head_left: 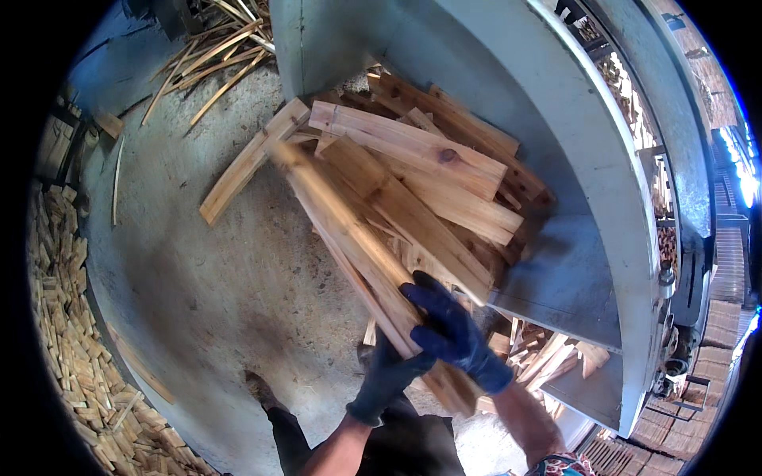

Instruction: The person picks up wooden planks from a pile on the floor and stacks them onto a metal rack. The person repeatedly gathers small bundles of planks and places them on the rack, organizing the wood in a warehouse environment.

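Between my hands I hold a small bundle of long wooden boards point(353, 242), tilted with the far end up and to the left. My left hand point(387, 379), in a dark glove, is closed around the near left side of the boards. On their right side, a little farther up, my right hand point(459, 335) in a blue glove grips them too. How many boards are in the bundle I cannot tell. Just beyond lies a heap of loose boards point(448, 198), one with a dark knot, against a grey-blue metal panel. One single board point(254, 163) leans out leftward from the heap.
The curved grey-blue metal panel point(508, 75) stands at the right. Thin wood strips point(218, 59) lie scattered at the far left. Short wood offcuts point(67, 301) are piled along the left, and more offcuts point(548, 361) lie under the panel. My shoe point(260, 389) is on the concrete floor point(230, 293).
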The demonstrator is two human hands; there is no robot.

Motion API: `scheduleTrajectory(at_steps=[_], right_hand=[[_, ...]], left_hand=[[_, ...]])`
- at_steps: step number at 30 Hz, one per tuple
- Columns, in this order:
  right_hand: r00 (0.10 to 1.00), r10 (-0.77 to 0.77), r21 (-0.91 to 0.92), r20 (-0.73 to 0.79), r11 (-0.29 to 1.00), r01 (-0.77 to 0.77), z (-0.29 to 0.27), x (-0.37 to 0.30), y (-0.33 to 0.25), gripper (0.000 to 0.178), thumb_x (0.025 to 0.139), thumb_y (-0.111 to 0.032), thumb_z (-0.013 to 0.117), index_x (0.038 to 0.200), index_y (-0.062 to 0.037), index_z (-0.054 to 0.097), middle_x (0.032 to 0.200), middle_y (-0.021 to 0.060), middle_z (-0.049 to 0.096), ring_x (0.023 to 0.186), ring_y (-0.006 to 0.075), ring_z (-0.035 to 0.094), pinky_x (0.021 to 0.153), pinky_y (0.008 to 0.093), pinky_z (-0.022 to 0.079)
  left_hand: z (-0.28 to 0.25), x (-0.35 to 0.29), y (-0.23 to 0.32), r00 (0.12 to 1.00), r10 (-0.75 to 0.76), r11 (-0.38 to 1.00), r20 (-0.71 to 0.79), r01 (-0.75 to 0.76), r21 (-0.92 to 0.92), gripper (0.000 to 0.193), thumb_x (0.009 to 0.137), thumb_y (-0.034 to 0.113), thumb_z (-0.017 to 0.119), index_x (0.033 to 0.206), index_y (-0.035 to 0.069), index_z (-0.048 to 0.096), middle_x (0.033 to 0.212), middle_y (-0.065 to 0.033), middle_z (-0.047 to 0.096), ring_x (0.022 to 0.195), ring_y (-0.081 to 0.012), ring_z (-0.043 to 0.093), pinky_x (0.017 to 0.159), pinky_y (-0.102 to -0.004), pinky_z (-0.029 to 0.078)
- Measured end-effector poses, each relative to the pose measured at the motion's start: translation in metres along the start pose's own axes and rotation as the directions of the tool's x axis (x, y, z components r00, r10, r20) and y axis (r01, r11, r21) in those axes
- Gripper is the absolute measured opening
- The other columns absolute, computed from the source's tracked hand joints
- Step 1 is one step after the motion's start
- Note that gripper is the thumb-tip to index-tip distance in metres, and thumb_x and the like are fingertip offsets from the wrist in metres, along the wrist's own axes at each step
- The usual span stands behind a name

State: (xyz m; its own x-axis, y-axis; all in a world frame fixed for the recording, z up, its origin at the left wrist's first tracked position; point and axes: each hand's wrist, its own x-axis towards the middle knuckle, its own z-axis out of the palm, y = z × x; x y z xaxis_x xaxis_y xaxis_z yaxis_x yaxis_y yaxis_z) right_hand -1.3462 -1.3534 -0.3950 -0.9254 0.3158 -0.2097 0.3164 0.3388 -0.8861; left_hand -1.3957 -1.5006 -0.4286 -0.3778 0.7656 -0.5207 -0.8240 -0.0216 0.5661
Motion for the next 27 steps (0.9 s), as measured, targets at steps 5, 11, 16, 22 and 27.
scheduleTrajectory(at_steps=[5, 11, 16, 22, 27], right_hand=[[0.992, -0.108, -0.070, 0.060, 0.991, 0.112, -0.055, 0.022, 0.027, 0.047, 0.081, -0.021, 0.065, 0.124, -0.0095, 0.052, 0.132, 0.0214, 0.044, 0.122, 0.0328, 0.044, 0.100, 0.0382, 0.037], [0.953, -0.229, -0.146, -0.196, 0.968, 0.203, -0.049, 0.030, 0.106, 0.035, 0.081, -0.004, 0.062, 0.115, -0.0032, 0.056, 0.115, 0.0162, 0.059, 0.108, 0.0285, 0.056, 0.092, 0.0345, 0.044], [0.930, -0.159, -0.219, -0.331, 0.972, 0.088, -0.054, 0.056, 0.129, 0.034, 0.078, -0.007, 0.067, 0.111, -0.0024, 0.059, 0.105, 0.0138, 0.062, 0.096, 0.0248, 0.059, 0.085, 0.0326, 0.045], [0.839, -0.489, -0.770, -0.240, 0.622, 0.142, -0.115, 0.113, 0.160, 0.036, 0.078, -0.023, 0.068, 0.109, -0.0069, 0.059, 0.102, 0.0157, 0.060, 0.092, 0.0341, 0.057, 0.080, 0.0405, 0.046], [0.919, -0.381, -0.818, -0.103, 0.558, 0.140, -0.099, 0.099, 0.153, 0.031, 0.076, -0.018, 0.068, 0.104, -0.0065, 0.060, 0.099, 0.0152, 0.063, 0.089, 0.0299, 0.062, 0.075, 0.0369, 0.049]], left_hand=[[0.031, 0.040, -0.031, 0.999, 0.038, 0.998, 0.019, -0.038, -0.044, 0.070, 0.080, 0.002, 0.064, 0.138, 0.006, 0.024, 0.119, -0.0073, 0.047, 0.107, -0.0146, 0.047, 0.088, -0.0290, 0.044], [0.003, 0.119, -0.062, 0.986, -0.106, 0.800, -0.128, 0.008, -0.600, 0.054, 0.086, 0.020, 0.063, 0.131, 0.001, 0.038, 0.123, -0.0094, 0.050, 0.114, -0.0175, 0.048, 0.098, -0.0302, 0.039], [-0.012, 0.150, -0.082, 0.941, -0.006, 0.846, -0.339, -0.176, -0.503, 0.052, 0.085, 0.023, 0.065, 0.127, 0.002, 0.042, 0.119, -0.0083, 0.051, 0.108, -0.0171, 0.051, 0.092, -0.0292, 0.043], [-0.028, 0.153, -0.092, 0.966, 0.005, 0.886, -0.257, -0.124, -0.448, 0.053, 0.082, 0.020, 0.067, 0.125, 0.001, 0.043, 0.115, -0.0075, 0.054, 0.106, -0.0171, 0.052, 0.090, -0.0292, 0.044], [-0.022, 0.157, -0.084, 0.964, 0.023, 0.876, -0.264, -0.147, -0.459, 0.051, 0.080, 0.017, 0.069, 0.122, 0.001, 0.046, 0.111, -0.0061, 0.057, 0.102, -0.0163, 0.054, 0.090, -0.0285, 0.043]])
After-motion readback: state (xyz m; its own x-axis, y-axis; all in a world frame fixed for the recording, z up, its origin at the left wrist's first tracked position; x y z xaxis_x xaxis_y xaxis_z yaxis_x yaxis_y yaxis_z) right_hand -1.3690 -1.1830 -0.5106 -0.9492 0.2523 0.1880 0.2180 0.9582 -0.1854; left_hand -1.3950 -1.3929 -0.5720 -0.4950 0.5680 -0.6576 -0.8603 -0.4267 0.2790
